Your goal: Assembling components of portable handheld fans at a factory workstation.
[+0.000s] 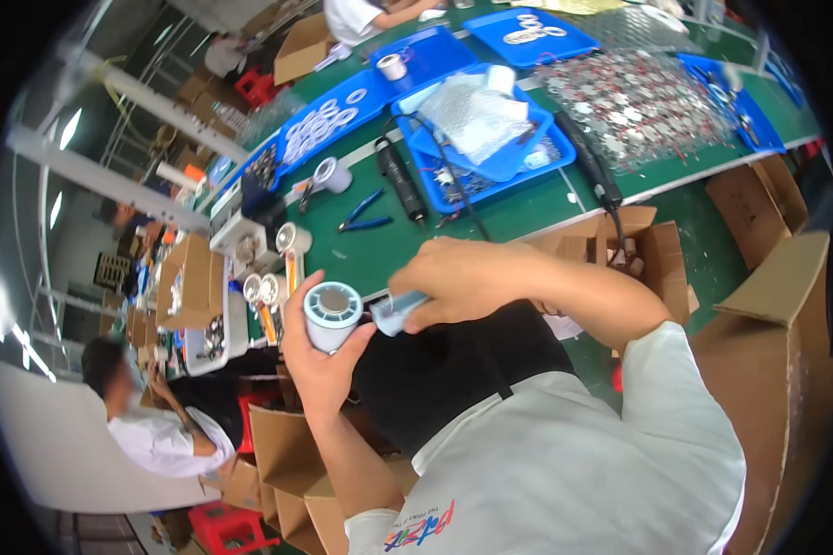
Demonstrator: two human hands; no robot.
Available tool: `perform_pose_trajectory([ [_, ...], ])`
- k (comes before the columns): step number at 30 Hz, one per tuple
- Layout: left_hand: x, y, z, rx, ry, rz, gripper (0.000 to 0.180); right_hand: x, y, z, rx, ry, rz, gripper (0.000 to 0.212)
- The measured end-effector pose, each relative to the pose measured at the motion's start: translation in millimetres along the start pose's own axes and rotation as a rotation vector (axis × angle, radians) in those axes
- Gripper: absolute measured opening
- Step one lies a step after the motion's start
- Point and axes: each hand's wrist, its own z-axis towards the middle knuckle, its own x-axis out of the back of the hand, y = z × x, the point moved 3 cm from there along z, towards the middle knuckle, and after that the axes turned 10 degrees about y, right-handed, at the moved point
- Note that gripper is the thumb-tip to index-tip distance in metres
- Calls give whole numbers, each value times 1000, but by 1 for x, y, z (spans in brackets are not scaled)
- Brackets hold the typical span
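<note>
My left hand [322, 375] is wrapped round a light-blue cylindrical housing [331, 316], whose slotted round top with a grey centre faces up. Close beside it, my right hand [463, 282] pinches a smaller light-blue plastic piece [394, 314]; its far end is covered by my fingers. The two parts are held over my lap at the bench's near edge, and I cannot tell whether they touch. On the green bench beyond lie blue-handled pliers [366, 215] and a black electric screwdriver [400, 180]. A white cylindrical part [293, 239] stands to the left of them.
Blue trays [491, 199] hold bagged parts and white rings. A second black screwdriver [590, 162] lies right of the middle tray, near a heap of small wired parts [629, 106]. Cardboard boxes [759, 370] stand at my right. A co-worker [157, 416] sits at the left.
</note>
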Motion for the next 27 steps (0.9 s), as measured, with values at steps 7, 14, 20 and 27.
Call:
perform_pose_trajectory([
  [7,-16,-33,13,158,116,-236,78,42,22,-36,-108,123,-85,24],
  [14,-7,-116,16,368,307,-690,65,27,46,-31,-135,465,127,46],
  [20,1,-192,8,579,341,-769,54,-82,49,-17,-283,227,290,49],
  [27,53,-236,-31,442,433,-899,39,-246,46,-15,-784,-161,667,37],
])
